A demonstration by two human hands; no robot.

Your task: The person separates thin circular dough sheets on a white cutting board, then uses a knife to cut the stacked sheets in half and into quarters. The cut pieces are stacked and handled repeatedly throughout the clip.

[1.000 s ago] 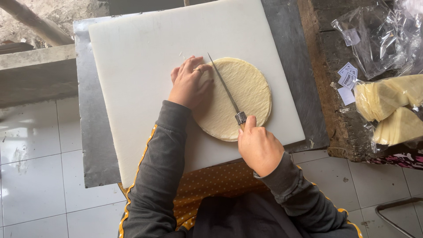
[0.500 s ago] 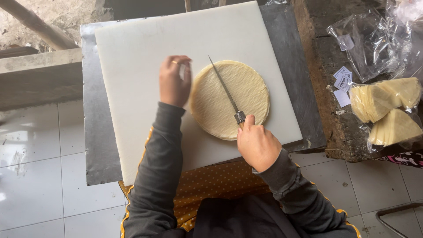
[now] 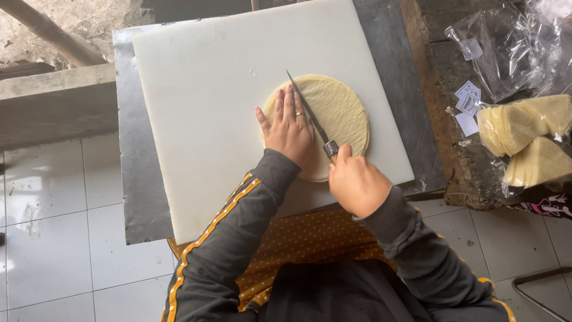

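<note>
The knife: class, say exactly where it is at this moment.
In the head view, the knife lies across the round pale flatbread on the white cutting board, its handle gripped by the right hand, just right of the left hand pressing the flatbread.

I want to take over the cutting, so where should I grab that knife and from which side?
Probably the handle, from the near edge of the board: the knife lies blade-away across the round flatbread stack, where the right hand already grips it.
</note>
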